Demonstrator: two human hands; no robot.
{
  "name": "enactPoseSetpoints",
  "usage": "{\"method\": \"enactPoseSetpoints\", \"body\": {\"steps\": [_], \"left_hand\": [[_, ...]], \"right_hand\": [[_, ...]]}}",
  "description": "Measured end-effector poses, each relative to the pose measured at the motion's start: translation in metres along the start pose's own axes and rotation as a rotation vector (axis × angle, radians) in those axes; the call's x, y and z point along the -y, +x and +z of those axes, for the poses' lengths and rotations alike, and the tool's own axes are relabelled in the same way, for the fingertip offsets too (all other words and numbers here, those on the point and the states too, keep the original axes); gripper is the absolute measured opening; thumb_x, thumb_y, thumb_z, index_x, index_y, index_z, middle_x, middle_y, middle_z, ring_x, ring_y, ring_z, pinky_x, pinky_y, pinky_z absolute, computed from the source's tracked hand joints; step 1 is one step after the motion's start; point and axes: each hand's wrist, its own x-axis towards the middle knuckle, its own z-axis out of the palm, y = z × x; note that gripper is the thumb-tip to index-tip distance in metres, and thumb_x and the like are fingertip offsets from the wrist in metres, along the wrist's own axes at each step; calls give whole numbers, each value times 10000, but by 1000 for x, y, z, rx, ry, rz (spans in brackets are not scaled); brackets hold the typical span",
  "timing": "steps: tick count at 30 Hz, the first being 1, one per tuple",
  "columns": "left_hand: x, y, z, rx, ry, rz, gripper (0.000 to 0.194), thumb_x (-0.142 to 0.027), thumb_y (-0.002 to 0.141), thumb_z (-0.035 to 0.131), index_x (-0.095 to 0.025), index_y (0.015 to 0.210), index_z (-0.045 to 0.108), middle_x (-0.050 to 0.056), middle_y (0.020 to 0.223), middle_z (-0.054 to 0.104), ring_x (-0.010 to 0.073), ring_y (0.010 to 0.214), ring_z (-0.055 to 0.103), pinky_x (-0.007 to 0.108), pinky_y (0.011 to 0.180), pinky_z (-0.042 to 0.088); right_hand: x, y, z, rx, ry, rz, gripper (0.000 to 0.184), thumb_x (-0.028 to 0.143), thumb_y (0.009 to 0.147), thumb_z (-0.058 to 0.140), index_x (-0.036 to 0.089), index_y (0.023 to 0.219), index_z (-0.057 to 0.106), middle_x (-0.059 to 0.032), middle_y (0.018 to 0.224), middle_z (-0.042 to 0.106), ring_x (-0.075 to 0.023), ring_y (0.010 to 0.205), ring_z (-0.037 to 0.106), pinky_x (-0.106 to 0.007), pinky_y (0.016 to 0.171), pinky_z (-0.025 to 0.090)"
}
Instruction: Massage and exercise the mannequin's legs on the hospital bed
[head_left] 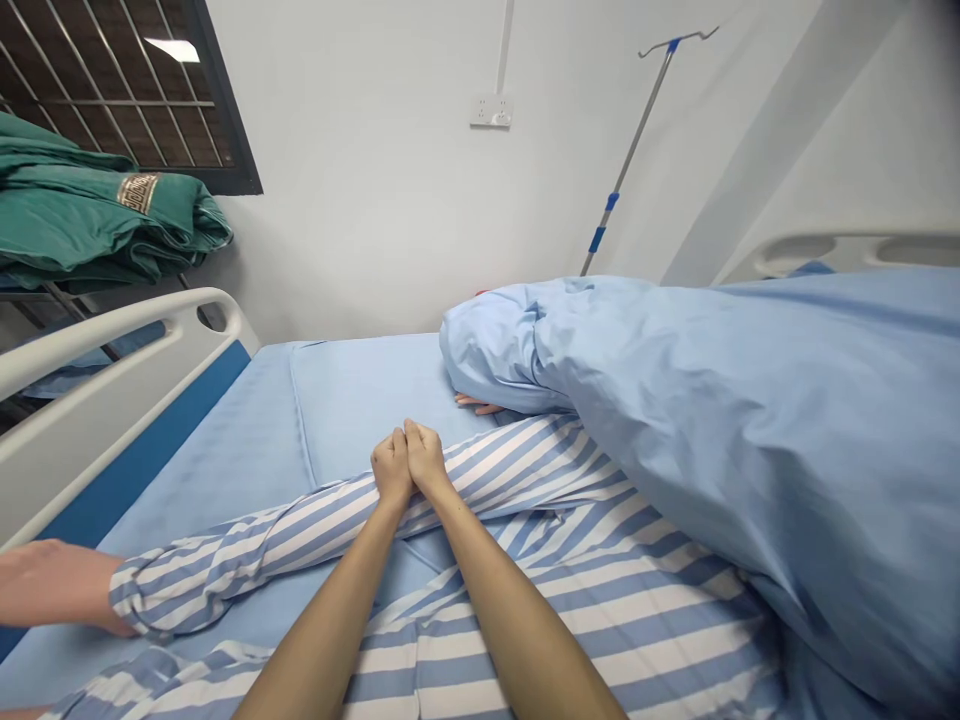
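Observation:
My left hand [391, 466] and my right hand [425, 456] are closed into fists, side by side with their thumb sides touching. Both are over the far edge of one leg in blue-and-white striped trousers [322, 530], near its middle. The curled fingertips face away from me, and I see nothing held in them. The leg belongs to a figure lying on the bed, with a bare foot [60, 585] at the left. Fingers of a hand [480, 404] stick out from under a light blue quilt [675, 390], which hides the upper body.
Under the figure is a light blue sheet [360, 375]. A white and blue bed end board [142, 390] stands at the left, with folded green cloth [97, 215] behind it. A drip pole [626, 160] rises beyond the quilt, near a wall socket [491, 111].

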Motion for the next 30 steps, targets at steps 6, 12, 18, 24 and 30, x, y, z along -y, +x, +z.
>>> {"method": "enactPoseSetpoints", "body": {"steps": [6,12,18,24,30], "left_hand": [[0,2,1,22,-11,31,455,-412,829,306,-178,477,476,2,452,463,105,463,363,233,485,246],[2,-1,4,1,39,27,475,-416,834,285,-179,462,461,11,458,473,115,477,390,239,493,245],[-11,2,5,76,-35,17,400,-395,797,343,-174,493,478,-8,479,485,105,493,397,232,497,277],[-56,17,24,23,-420,-155,357,-376,757,359,-212,454,264,-64,390,248,74,392,264,224,412,255],[-43,-1,42,-29,-268,-153,380,-392,765,359,-201,442,298,-46,402,311,79,421,300,219,429,260]], "right_hand": [[17,2,-11,76,-343,-86,379,371,857,340,190,563,496,-14,552,534,-117,522,423,-237,520,268],[11,4,-30,134,-394,-168,400,359,870,329,189,548,495,6,498,496,-108,485,397,-235,517,249],[-1,2,-34,114,-277,-167,406,370,867,303,186,556,488,20,504,472,-106,508,408,-218,506,268],[2,9,-41,61,-21,-96,409,388,860,282,177,551,448,28,505,435,-101,512,398,-209,495,297],[-1,14,-47,-62,65,0,374,403,836,320,194,527,349,39,490,378,-94,489,349,-213,477,290]]}}
